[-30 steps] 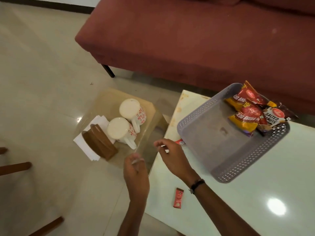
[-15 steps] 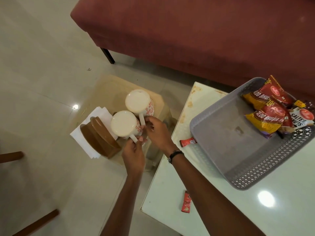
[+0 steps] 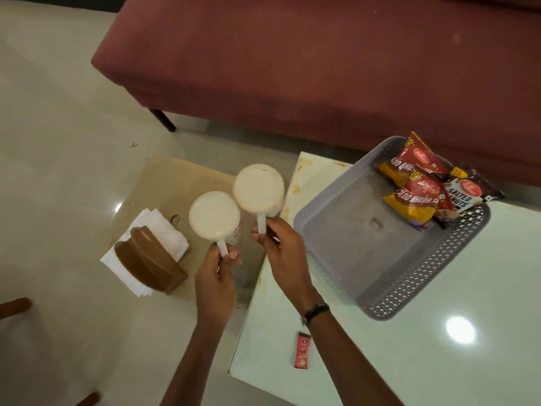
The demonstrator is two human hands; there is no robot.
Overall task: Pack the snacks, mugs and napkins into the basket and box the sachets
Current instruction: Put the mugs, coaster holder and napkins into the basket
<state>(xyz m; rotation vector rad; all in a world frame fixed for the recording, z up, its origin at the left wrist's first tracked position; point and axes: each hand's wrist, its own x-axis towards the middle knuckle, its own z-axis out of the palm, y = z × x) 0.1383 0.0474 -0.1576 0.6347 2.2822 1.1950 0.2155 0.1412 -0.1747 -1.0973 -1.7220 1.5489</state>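
The left hand (image 3: 216, 284) has its grip closed on the handle of one white mug (image 3: 214, 215), and the right hand (image 3: 285, 256) has its grip closed on the handle of a second white mug (image 3: 258, 190). Both mugs are turned so that only a pale round face shows toward the camera; whether that is the mouth or the base cannot be told. They hang side by side, almost touching, above a low side table (image 3: 175, 177) that stands just off the left edge of the white tabletop (image 3: 439, 361). The second mug sits close to that left edge.

On the side table, a brown napkin holder (image 3: 149, 265) lies at the near left corner with white napkins (image 3: 164, 230) under and behind it.

A grey perforated basket (image 3: 409, 294) rests on the tabletop near its far left corner. Three snack packets (image 3: 415, 197) are bunched at the basket's far right corner, one hanging over the rim. The rest of the basket floor is bare.

One red sachet (image 3: 302, 350) lies flat near the tabletop's left edge, toward the near corner, just under the right forearm. A dark band circles the right wrist. A maroon sofa (image 3: 322, 68) stands beyond the tabletop.
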